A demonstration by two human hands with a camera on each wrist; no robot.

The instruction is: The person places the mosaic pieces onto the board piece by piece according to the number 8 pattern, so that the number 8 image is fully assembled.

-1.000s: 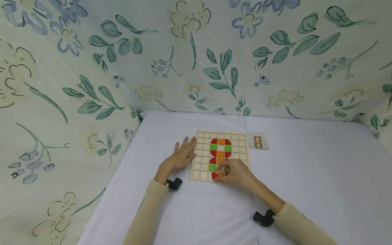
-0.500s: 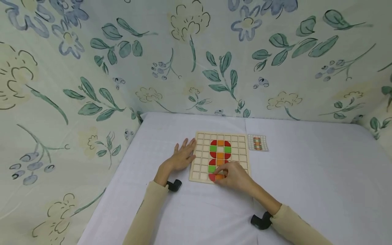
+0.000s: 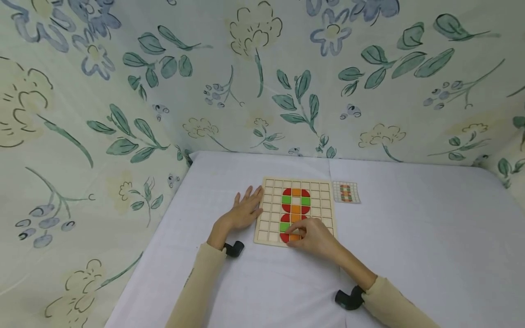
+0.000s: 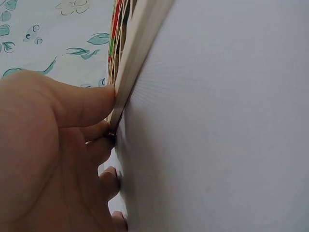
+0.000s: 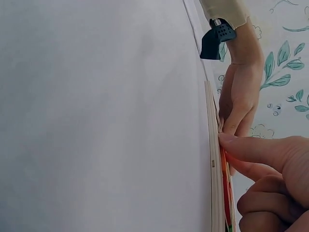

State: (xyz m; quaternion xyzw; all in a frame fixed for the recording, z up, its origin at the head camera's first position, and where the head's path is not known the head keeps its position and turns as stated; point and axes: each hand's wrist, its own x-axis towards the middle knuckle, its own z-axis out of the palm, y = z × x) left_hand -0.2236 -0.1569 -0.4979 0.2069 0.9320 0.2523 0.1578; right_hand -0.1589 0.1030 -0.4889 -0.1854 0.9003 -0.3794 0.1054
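Note:
A square wooden grid board (image 3: 272, 209) lies on the white cloth, with red, orange and green tiles set in a column pattern. My left hand (image 3: 242, 212) rests flat at its left edge, fingers spread; in the left wrist view the thumb (image 4: 89, 104) touches the board's side. Over the lower part of the pattern, my right hand (image 3: 316, 237) pinches a red rounded tile (image 3: 285, 238) at the front row, thumb and index finger at its edge. An orange tile (image 3: 294, 237) sits beside it. The right hand covers the tiles at the pattern's lower right.
A small card (image 3: 346, 192) printed with a similar coloured grid pattern lies right of the board. Black devices (image 3: 350, 298) are strapped at both wrists. A floral curtain (image 3: 262, 91) hangs behind and left of the table.
The right thumb and index finger have shifted slightly; the red tile moved a little left, then back into line with the column. The left hand stays at the board's edge.

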